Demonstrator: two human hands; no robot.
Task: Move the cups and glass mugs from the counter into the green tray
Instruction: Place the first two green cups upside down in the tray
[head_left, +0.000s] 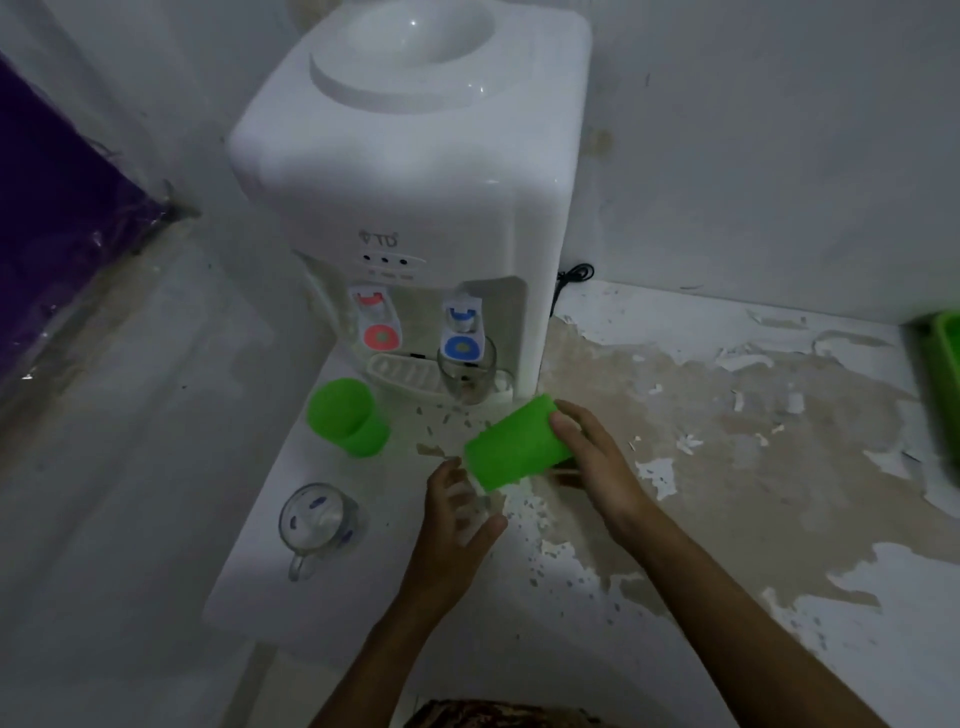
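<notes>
My right hand (597, 462) grips a green plastic cup (511, 447), tilted on its side just above the counter. Just left of it, my left hand (457, 519) curls around what looks like a clear glass (475, 506), which is blurred and half hidden by my fingers. A second green cup (345, 415) stands upright at the left near the dispenser. A glass mug with blue marks (318, 519) stands at the counter's left edge, handle toward me. Another glass mug (467, 374) sits under the blue tap. Only a corner of the green tray (943, 374) shows at the far right edge.
A white water dispenser (410, 182) with red and blue taps stands against the back wall, and its drip tray (402, 376) juts forward. A black cord (574, 273) lies behind it. The counter (727, 441) has peeling paint. A purple wrapped object (57, 218) is at the left.
</notes>
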